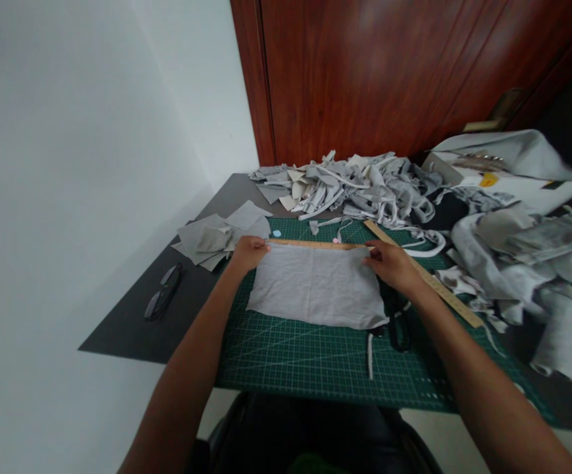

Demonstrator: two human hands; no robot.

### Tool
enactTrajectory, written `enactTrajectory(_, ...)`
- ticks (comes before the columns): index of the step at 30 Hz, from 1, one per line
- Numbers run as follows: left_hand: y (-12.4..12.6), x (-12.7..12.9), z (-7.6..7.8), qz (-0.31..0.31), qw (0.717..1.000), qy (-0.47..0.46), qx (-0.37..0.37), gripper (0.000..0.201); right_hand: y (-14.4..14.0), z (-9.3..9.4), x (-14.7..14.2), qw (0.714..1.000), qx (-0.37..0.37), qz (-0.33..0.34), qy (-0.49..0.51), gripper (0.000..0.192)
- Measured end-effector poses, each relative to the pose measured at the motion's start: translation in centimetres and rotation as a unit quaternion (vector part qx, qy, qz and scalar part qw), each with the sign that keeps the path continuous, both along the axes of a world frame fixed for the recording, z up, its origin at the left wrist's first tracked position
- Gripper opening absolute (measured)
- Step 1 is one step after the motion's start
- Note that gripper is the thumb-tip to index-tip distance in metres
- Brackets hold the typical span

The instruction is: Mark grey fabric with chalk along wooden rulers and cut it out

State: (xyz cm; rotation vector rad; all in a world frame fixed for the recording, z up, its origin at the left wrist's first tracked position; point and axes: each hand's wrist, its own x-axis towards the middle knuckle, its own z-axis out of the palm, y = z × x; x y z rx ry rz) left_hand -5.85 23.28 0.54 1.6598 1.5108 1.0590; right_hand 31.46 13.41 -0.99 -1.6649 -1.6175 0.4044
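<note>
Cloth (pixel 315 283) lies flat on the green mat (pixel 305 362), far edge along a thin ruler (pixel 310 244). Left hand (pixel 250 251): grip closed on its far left corner. Right hand (pixel 389 261): grip pinching the far right corner; can't tell if either has the ruler too. Near side, open mat grid runs to the mat's front edge, short strip (pixel 370 355) at right. Right side tighter: black loop (pixel 401 334) just beside the cloth, second ruler (pixel 456 305) on a slant. Scrap pile (pixel 364 187) behind, glasses (pixel 164 291) left on bench (pixel 128 336). Cloth looks light grey, roughly rectangular, faint centre crease, near edge slightly wavy.
</note>
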Motion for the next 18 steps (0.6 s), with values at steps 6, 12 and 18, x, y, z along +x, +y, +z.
enactTrajectory(6,-1.0,0.5,2.9,0.003,0.984,-0.147,0.102,0.027,-0.9,2.9,-1.3,0.95,0.224,-0.041,0.216,0.023)
enactTrajectory(12,-3.6,-2.2,6.0,-0.198,0.96,-0.179,0.088,0.038,-4.3,6.7,-0.2,0.945,0.102,0.158,0.268,0.035)
enactTrajectory(18,-4.2,-3.0,5.7,-0.378,0.911,-0.103,-0.125,0.08,-4.3,6.3,0.1,0.896,-0.235,0.345,0.151,0.05)
